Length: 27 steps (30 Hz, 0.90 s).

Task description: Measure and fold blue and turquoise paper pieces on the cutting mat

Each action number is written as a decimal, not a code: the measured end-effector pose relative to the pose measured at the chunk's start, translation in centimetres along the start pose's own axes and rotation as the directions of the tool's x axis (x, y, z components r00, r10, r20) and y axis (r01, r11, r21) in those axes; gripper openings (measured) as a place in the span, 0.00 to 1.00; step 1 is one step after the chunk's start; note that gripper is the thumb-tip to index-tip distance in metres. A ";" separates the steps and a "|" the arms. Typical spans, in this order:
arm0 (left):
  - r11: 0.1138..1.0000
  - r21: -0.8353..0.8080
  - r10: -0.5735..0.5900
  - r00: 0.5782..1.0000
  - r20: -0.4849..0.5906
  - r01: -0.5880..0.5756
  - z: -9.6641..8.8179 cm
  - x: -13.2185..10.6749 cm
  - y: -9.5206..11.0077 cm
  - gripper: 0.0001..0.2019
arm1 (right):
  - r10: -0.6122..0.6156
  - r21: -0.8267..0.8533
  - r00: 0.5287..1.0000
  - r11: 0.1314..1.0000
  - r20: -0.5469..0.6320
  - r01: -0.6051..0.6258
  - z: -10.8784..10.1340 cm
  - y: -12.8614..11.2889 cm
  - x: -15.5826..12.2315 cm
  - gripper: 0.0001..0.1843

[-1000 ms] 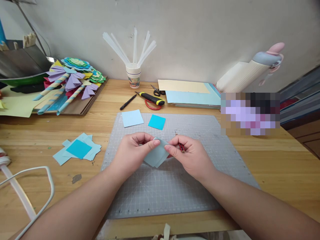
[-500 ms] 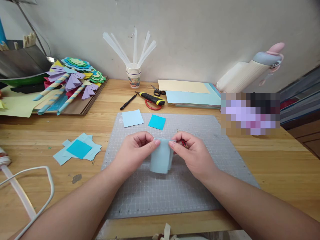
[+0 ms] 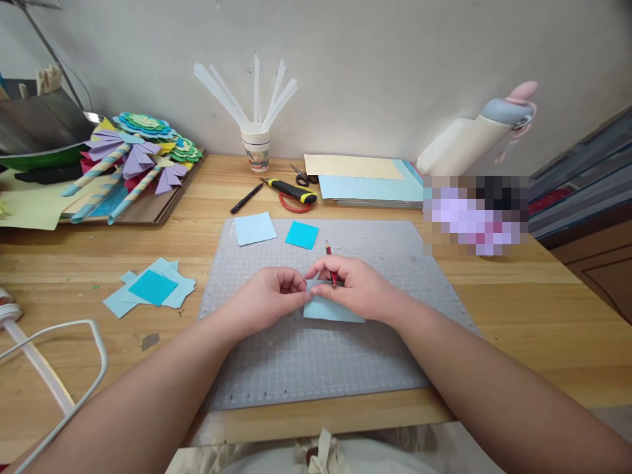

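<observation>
A small folded piece of pale blue paper lies on the grey cutting mat. My left hand pinches its left upper edge with fingers closed. My right hand presses on the paper's top edge and also grips a red pencil, whose tip points away from me. The two hands touch above the paper. Most of the paper's upper part is hidden under my fingers.
Two paper squares, pale blue and bright blue, lie at the mat's far edge. Paper scraps sit left of the mat. A black pen, utility knife, scissors, cup of sticks, paper stack, paper flowers and a white cable are around.
The pale blue paper was held up between both hands and turned; it now lies flat on the mat with both hands pressing its top edge. The view has shifted slightly.
</observation>
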<state>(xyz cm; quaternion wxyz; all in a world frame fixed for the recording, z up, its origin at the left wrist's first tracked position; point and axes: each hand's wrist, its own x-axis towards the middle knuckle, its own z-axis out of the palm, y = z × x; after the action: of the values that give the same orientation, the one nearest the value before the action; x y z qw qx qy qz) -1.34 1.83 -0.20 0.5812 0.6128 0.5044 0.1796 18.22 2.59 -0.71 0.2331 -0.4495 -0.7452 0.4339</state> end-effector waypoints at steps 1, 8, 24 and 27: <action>1.000 0.010 -0.022 1.000 -0.006 0.022 0.0 0.0 0.1 0.11 | -0.020 -0.026 0.999 0.999 -0.035 0.019 0.0 0.0 -0.1 0.11; 0.983 0.179 -0.033 0.999 -0.039 0.039 -0.2 -0.4 0.2 0.12 | -0.084 -0.115 0.996 0.990 -0.006 0.083 -0.2 0.2 -0.2 0.06; 0.820 0.547 0.305 0.937 -0.172 -0.167 -0.9 0.4 -0.7 0.06 | -0.523 -0.384 0.822 0.727 0.226 0.569 2.1 -0.2 -4.0 0.14; 0.807 0.566 0.313 0.934 -0.171 -0.167 -0.9 0.4 -0.8 0.05 | -0.500 -0.416 0.828 0.716 0.254 0.560 2.6 0.2 -4.4 0.16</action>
<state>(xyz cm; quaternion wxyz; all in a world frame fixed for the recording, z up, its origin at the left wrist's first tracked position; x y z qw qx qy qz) -2.24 2.52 -0.87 0.2860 0.7828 0.5226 0.1797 18.53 -2.40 -1.99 0.1840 -0.2318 -0.9381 0.1799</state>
